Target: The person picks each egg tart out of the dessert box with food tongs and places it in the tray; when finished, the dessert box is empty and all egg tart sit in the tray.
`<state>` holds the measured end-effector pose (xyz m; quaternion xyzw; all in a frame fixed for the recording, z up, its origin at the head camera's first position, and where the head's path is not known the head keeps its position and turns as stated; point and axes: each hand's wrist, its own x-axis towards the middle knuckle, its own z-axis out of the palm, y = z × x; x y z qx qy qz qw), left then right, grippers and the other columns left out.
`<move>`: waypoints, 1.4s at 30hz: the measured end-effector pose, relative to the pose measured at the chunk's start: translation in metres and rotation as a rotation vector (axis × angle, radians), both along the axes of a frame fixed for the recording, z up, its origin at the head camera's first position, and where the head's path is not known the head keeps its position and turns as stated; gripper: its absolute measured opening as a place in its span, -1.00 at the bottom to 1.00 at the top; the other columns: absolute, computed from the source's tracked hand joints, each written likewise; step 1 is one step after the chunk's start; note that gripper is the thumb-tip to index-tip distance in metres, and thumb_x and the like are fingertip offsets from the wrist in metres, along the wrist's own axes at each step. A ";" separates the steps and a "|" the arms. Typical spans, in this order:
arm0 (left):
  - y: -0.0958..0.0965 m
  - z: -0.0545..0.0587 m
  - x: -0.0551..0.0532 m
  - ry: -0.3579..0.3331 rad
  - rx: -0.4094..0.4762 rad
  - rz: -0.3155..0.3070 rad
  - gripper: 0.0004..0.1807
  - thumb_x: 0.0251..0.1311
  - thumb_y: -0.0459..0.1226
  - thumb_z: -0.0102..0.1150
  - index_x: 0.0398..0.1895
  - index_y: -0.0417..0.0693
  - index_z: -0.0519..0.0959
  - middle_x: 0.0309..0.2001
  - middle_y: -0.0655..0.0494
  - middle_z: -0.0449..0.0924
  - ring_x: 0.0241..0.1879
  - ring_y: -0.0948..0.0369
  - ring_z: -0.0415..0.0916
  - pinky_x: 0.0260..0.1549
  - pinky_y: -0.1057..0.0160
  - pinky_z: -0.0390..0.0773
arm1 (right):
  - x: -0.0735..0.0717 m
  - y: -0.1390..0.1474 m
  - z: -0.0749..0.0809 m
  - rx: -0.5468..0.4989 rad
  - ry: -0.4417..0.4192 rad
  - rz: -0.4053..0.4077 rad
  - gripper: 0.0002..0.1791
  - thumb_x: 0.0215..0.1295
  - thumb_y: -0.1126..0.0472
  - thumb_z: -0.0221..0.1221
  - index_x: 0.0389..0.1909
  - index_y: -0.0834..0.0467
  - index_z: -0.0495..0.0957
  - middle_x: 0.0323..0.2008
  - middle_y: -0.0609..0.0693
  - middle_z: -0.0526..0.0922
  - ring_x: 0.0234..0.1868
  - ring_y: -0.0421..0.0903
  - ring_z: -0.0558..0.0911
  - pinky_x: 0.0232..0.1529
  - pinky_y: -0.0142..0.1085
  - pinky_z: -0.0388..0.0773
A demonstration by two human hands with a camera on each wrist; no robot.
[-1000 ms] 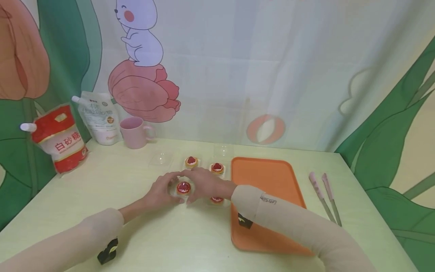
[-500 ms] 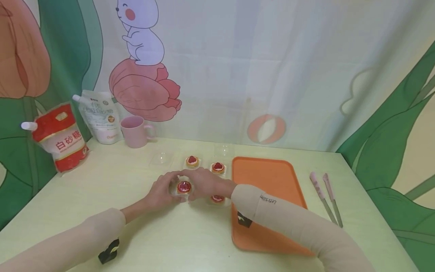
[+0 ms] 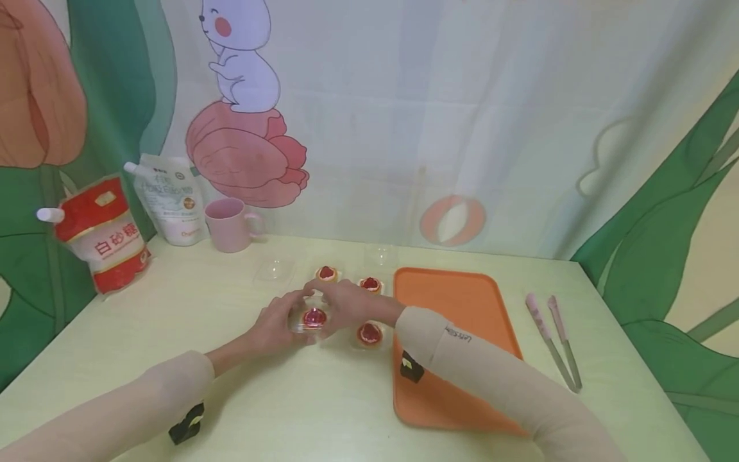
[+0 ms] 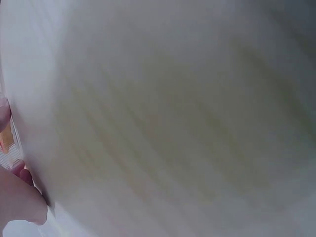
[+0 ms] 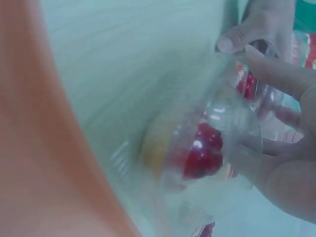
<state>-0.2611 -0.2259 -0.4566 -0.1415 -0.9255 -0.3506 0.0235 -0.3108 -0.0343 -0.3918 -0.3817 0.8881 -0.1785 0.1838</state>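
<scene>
A small red-topped tart (image 3: 314,317) sits inside a clear plastic box (image 3: 301,326), held between both hands at the middle of the table. My left hand (image 3: 277,326) grips its left side, fingers curved round it. My right hand (image 3: 348,304) grips the other side, its index finger reaching across the far edge. In the right wrist view the held box lies beyond a nearer domed box (image 5: 212,143) with another berry tart. At the left edge of the left wrist view, parts of a hand (image 4: 19,197) show beside a ribbed clear edge.
Tarts in clear boxes stand around: one behind (image 3: 326,274), one right rear (image 3: 370,284), one right front (image 3: 369,333). Clear lids (image 3: 274,269) lie at the back. An orange tray (image 3: 450,404), two pink-handled utensils (image 3: 554,340), a pink mug (image 3: 228,224) and sugar bags (image 3: 110,237) surround them.
My right hand has shifted slightly up and away, showing more of the right front tart. The held box appears slightly tilted. My left hand stays nearly in place.
</scene>
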 end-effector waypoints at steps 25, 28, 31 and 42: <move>0.000 0.009 0.000 -0.015 -0.057 -0.049 -0.15 -0.09 -0.22 0.57 0.35 -0.06 0.41 -0.09 0.02 0.50 -0.10 0.07 0.39 -0.14 0.10 0.29 | -0.009 0.038 0.028 -0.064 0.021 -0.018 -0.09 0.10 0.16 0.48 0.45 0.07 0.23 0.36 0.15 0.47 0.32 0.19 0.50 0.23 0.04 0.51; 0.000 0.009 -0.001 -0.023 -0.066 -0.055 -0.15 -0.08 -0.21 0.56 0.36 -0.05 0.40 -0.08 0.01 0.50 -0.09 0.07 0.40 -0.14 0.11 0.29 | -0.009 0.040 0.031 -0.066 0.016 -0.031 -0.07 0.10 0.16 0.47 0.47 0.07 0.21 0.35 0.17 0.48 0.32 0.20 0.51 0.23 0.05 0.51; 0.000 0.008 -0.002 -0.037 -0.068 -0.055 -0.14 -0.06 -0.21 0.56 0.38 -0.03 0.39 -0.05 0.01 0.50 -0.07 0.07 0.40 -0.12 0.11 0.28 | -0.009 0.042 0.032 -0.069 0.020 -0.043 -0.08 0.09 0.15 0.48 0.46 0.06 0.23 0.31 0.18 0.52 0.30 0.19 0.53 0.20 0.05 0.53; 0.001 0.007 -0.005 -0.046 -0.086 -0.059 -0.11 -0.06 -0.21 0.56 0.41 0.02 0.36 -0.02 -0.05 0.47 -0.05 0.05 0.40 -0.10 0.06 0.33 | -0.013 0.051 0.041 -0.124 0.006 -0.059 -0.15 0.10 0.15 0.47 0.40 0.08 0.30 0.24 0.29 0.56 0.30 0.18 0.53 0.24 0.04 0.47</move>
